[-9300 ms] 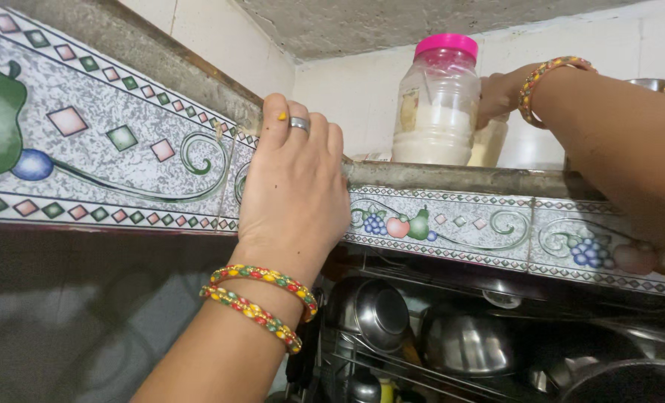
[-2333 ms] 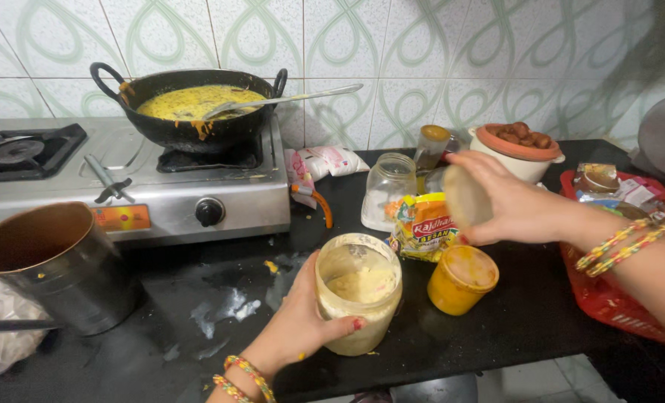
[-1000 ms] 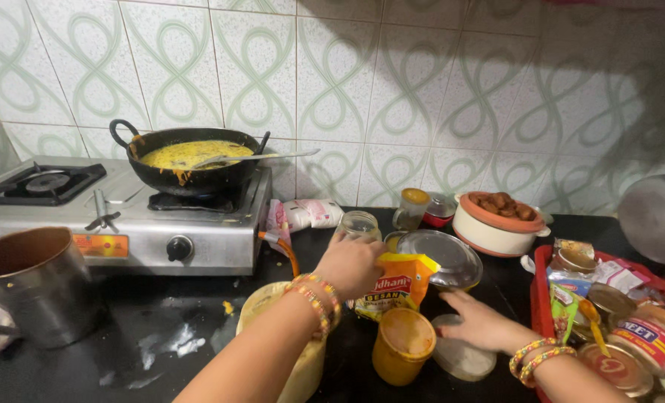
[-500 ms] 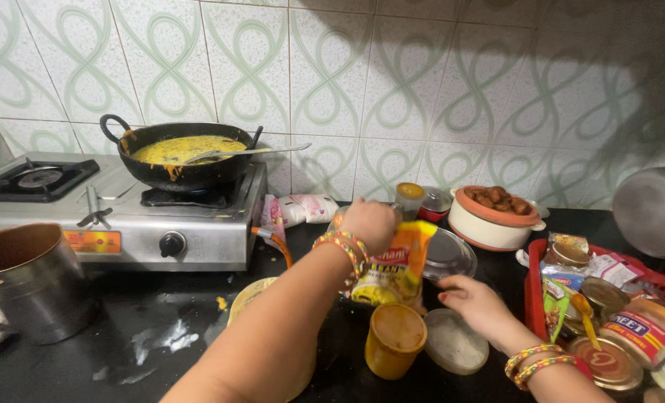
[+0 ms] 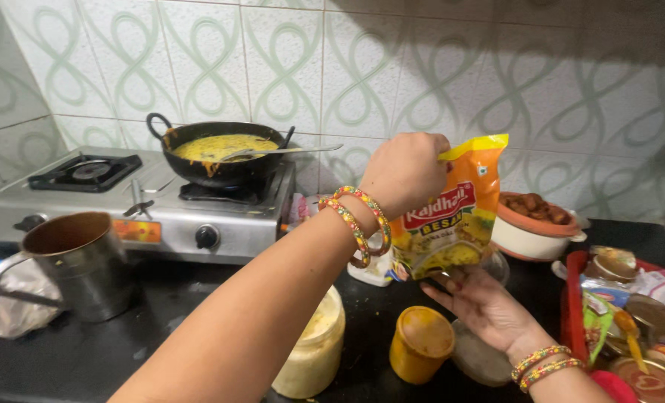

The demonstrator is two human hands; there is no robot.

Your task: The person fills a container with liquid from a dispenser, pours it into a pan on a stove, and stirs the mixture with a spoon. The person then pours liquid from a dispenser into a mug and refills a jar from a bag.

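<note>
My left hand [image 5: 403,173] grips the top edge of a yellow and orange flour packet [image 5: 452,220] and holds it upright above the black counter. My right hand [image 5: 485,307] is under the packet's bottom, palm up and fingers spread; I cannot tell whether it touches. Below my left forearm stands an open plastic jar [image 5: 311,352] of pale yellow flour. A small orange tub [image 5: 420,343] sits beside it, and a pale round lid [image 5: 476,360] lies next to the tub.
A black wok [image 5: 220,153] of yellow batter with a spoon sits on the steel gas stove [image 5: 145,216]. A steel pot [image 5: 78,261] stands at the front left. A bowl of brown fried pieces [image 5: 535,224] and a red tray [image 5: 573,313] of jars are on the right.
My left hand has lifted the packet off the counter and higher. My right hand left the lid on the counter and moved under the packet.
</note>
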